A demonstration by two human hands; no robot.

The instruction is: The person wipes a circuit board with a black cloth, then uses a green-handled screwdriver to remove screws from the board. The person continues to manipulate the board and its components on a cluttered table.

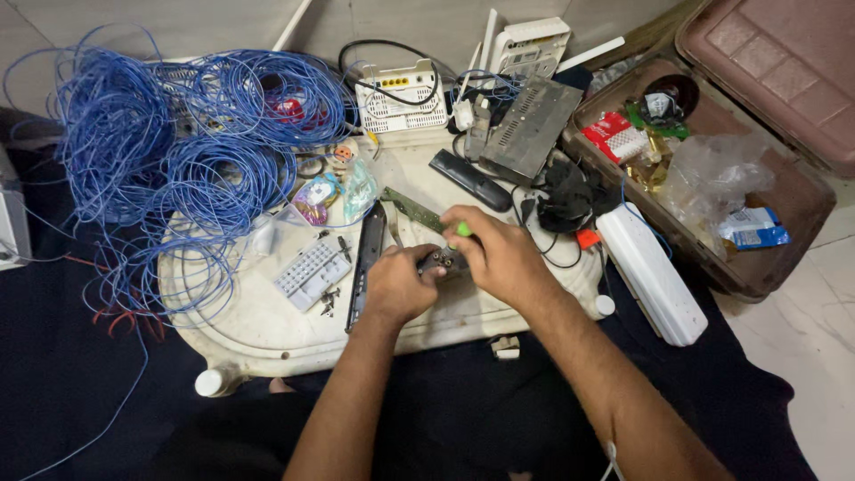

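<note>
My left hand [398, 283] grips a small dark part [441, 262] on the white plastic stool top [267, 325]. My right hand [499, 256] is closed around a tool with a green handle [463, 229], its tip pointing down at that dark part. A green circuit board [411, 210] lies just beyond my hands. A black remote shell [368, 260] lies on edge left of my left hand, with a grey rubber keypad [309, 272] and loose screws [329, 298] further left. Another black remote [469, 179] rests behind the board.
Tangled coils of blue wire [169, 151] cover the left. White routers [401, 100] and a metal casing [530, 125] stand at the back. A white power strip [650, 272] lies to the right, beside an open brown case [766, 267] of bags and packets. Dark cloth lies below.
</note>
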